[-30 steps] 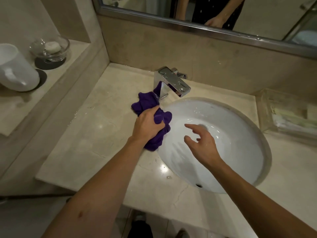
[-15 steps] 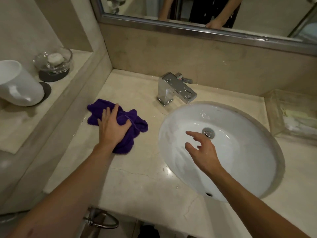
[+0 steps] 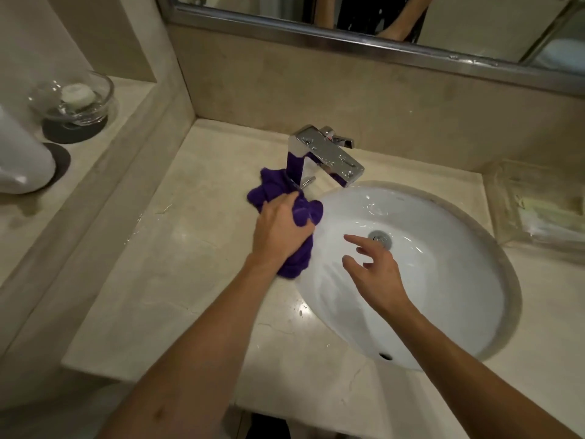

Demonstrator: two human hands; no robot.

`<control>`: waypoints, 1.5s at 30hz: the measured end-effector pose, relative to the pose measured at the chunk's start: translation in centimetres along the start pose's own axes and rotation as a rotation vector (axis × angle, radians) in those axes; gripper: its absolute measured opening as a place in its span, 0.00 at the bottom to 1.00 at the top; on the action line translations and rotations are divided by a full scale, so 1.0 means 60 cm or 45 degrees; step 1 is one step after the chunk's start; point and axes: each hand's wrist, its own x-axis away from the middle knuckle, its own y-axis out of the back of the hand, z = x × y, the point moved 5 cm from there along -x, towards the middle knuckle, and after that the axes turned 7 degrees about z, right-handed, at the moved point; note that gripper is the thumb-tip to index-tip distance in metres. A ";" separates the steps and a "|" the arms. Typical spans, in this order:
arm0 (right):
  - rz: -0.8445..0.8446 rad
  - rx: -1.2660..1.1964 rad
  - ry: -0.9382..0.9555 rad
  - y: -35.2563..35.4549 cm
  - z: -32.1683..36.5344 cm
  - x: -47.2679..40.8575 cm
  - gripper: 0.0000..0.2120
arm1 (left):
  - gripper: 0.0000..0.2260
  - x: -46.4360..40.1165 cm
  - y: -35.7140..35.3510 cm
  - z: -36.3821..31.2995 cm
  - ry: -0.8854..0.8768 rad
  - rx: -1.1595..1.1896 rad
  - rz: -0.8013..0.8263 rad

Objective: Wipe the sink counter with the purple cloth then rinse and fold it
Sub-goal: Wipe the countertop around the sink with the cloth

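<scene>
The purple cloth point(image 3: 272, 188) lies bunched on the beige marble counter point(image 3: 177, 248), between the chrome faucet point(image 3: 326, 156) and the left rim of the white sink basin point(image 3: 443, 280). My left hand point(image 3: 280, 231) presses down on the cloth and grips it, covering its middle. One end of the cloth touches the faucet base; the other pokes out below my wrist at the basin rim. My right hand point(image 3: 376, 274) hovers over the basin with fingers spread, holding nothing.
A raised ledge on the left carries a glass dish with soap point(image 3: 76, 99) and a white cup point(image 3: 22, 156). A clear tray point(image 3: 538, 204) sits on the counter right of the basin. A mirror point(image 3: 380, 23) runs along the back wall. Water drops dot the counter.
My left hand has swept the cloth from the left part of the counter back to the right, up against the faucet base and basin rim. My right hand has stayed over the basin.
</scene>
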 end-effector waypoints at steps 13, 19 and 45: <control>0.323 -1.038 -0.408 -0.042 0.077 0.030 0.12 | 0.28 0.101 0.004 -0.028 0.137 0.441 0.132; 0.439 -1.673 -0.397 -0.032 0.078 0.038 0.37 | 0.32 0.115 -0.010 -0.130 0.037 0.691 0.307; -0.371 0.768 0.001 0.361 -0.052 -0.272 0.23 | 0.30 0.016 0.033 -0.025 -0.105 -0.437 0.156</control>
